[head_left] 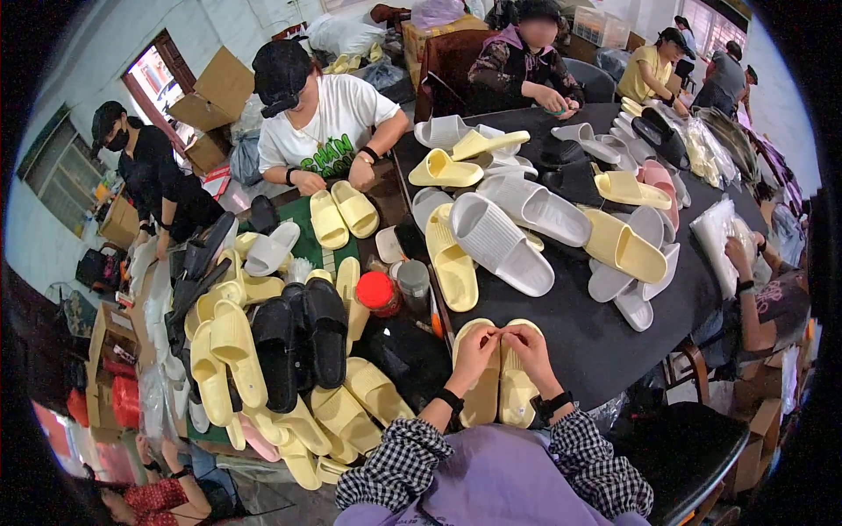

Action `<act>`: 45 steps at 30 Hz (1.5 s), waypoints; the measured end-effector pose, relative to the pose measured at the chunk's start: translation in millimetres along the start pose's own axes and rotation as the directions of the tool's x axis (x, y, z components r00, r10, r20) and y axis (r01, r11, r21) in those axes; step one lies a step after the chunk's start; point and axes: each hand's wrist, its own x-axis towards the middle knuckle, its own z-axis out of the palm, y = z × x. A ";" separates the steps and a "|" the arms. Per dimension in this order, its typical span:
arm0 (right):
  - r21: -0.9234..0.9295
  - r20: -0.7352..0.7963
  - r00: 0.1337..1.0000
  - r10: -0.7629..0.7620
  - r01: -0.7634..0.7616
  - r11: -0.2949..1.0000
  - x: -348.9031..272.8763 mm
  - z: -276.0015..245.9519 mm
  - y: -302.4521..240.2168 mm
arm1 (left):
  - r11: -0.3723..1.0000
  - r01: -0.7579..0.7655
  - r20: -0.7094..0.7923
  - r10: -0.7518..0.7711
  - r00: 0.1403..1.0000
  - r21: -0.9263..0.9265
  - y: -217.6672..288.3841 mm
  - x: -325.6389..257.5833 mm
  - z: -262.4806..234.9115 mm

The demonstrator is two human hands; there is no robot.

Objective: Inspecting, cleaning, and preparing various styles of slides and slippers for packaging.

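Head view: both hands meet over a pair of pale yellow moulded foam slide sandals (496,386) lying side by side at the near edge of the black oval table (579,337), toes pointing to 12 o'clock, heels twd the person. Long axis of each runs 12–6, straight along the forearms.

Left hand (474,348) sits on the left sandal's strap end, fingers curled in, pinching at sth small at the toe gap; can't tell what, too small. Right hand (524,344) mirrors it on the right sandal, fingers bent and closed in a pinch, tips touching the left hand's tips. Both equally near; the pair is directly under them, no reach needed. Black wristbands on both wrists, checked black-white sleeves.

Materials: sandals look like soft matte foam, rounded thick soles, wide one-piece strap, ribbed footbed on the ones lying sole-side visible. Tabletop dark, matte, cloth-like.

Around: at 12 o'clock from the hands, a large white ribbed foam slide (500,243) lying diagonally, beside a yellow one. At 9 o'clock, a pair of black foam slides (303,346) atop a heap of yellow ones. At 10 o'clock, a red-lidded round jar (378,292). Other workers sit round the table's far side, well apart.
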 end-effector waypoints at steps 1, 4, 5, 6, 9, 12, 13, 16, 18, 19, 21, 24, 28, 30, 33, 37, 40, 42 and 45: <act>0.020 -0.007 1.000 0.002 -0.002 1.000 0.0 0.5 -0.6 | 1.000 0.008 0.001 -0.008 1.000 -0.002 0.6 0.0 -0.2; 0.214 -0.123 0.986 0.115 -0.087 0.973 -1.5 -1.5 -2.0 | 1.000 -0.022 -0.010 0.022 1.000 0.002 1.7 0.1 -1.2; 0.214 -0.125 0.986 0.114 -0.085 0.973 -2.0 -3.0 -1.8 | 1.000 -0.024 -0.009 0.024 1.000 0.002 1.6 -0.6 -1.0; 0.248 -0.129 0.985 0.116 -0.081 0.965 -2.3 -4.6 -1.2 | 1.000 -0.010 -0.003 0.010 1.000 -0.015 1.5 -1.3 -0.9; 0.274 -0.131 0.984 0.119 -0.080 0.958 -3.0 -5.9 2.5 | 1.000 0.004 0.011 -0.004 1.000 -0.012 3.5 -1.4 -1.0; 0.214 -0.083 0.992 0.100 -0.080 0.973 -3.7 -4.7 2.7 | 1.000 -0.006 0.017 0.006 1.000 -0.005 1.9 -0.8 -1.4; 0.160 -0.039 0.996 0.081 -0.074 0.984 -3.6 -3.9 2.0 | 1.000 -0.016 0.017 0.016 1.000 -0.018 0.4 -0.5 -1.6; 0.130 -0.037 0.996 0.080 -0.075 0.989 -2.7 -4.5 -3.1 | 0.999 0.018 0.046 -0.017 0.999 -0.028 4.6 0.6 -1.8; 0.106 -0.039 0.996 0.076 -0.072 0.992 -1.3 -3.2 -5.2 | 1.000 -0.004 0.034 0.005 0.999 -0.031 5.0 0.9 -3.7; 0.080 -0.040 0.997 0.071 -0.067 0.995 -0.9 -2.6 -5.8 | 0.999 -0.028 0.019 0.029 0.999 -0.035 5.4 1.0 -4.8; 0.137 -0.074 0.993 0.091 -0.081 0.987 -0.1 -5.1 -3.8 | 1.000 -0.003 0.025 0.003 1.000 -0.020 7.1 0.5 -1.7; 0.210 -0.122 0.985 0.118 -0.090 0.973 -0.5 -5.7 -3.0 | 0.998 -0.053 0.022 0.054 0.998 -0.042 8.1 4.0 -1.1; 0.295 -0.165 0.978 0.127 -0.073 0.953 0.1 -1.7 3.9 | 1.000 0.003 0.017 -0.003 1.000 -0.013 7.7 2.3 -1.5; 0.275 -0.195 0.972 0.128 -0.071 0.959 -1.9 -3.6 0.1 | 0.999 -0.033 -0.003 0.033 0.999 -0.013 10.6 1.6 0.6; 0.260 -0.206 0.973 0.108 -0.052 0.964 -4.3 -5.6 8.5 | 1.000 0.008 0.038 -0.007 0.999 -0.029 9.2 0.6 1.0; 0.145 -0.112 0.991 0.079 -0.062 0.987 -1.4 0.7 3.3 | 0.999 0.035 0.016 -0.035 0.999 0.001 10.2 0.6 -0.7; 0.199 -0.162 0.981 0.110 -0.076 0.977 -3.2 0.7 -4.1 | 0.999 -0.022 0.014 0.022 1.000 -0.049 3.9 -0.4 1.2; 0.215 -0.162 0.981 0.103 -0.067 0.974 -1.3 -1.8 2.9 | 0.996 0.087 0.021 -0.087 0.996 -0.010 7.6 -0.5 -3.9; 0.238 -0.221 0.968 0.116 -0.062 0.969 -5.5 -7.4 0.7 | 0.999 -0.027 0.011 0.027 1.000 -0.025 -5.1 -2.0 8.7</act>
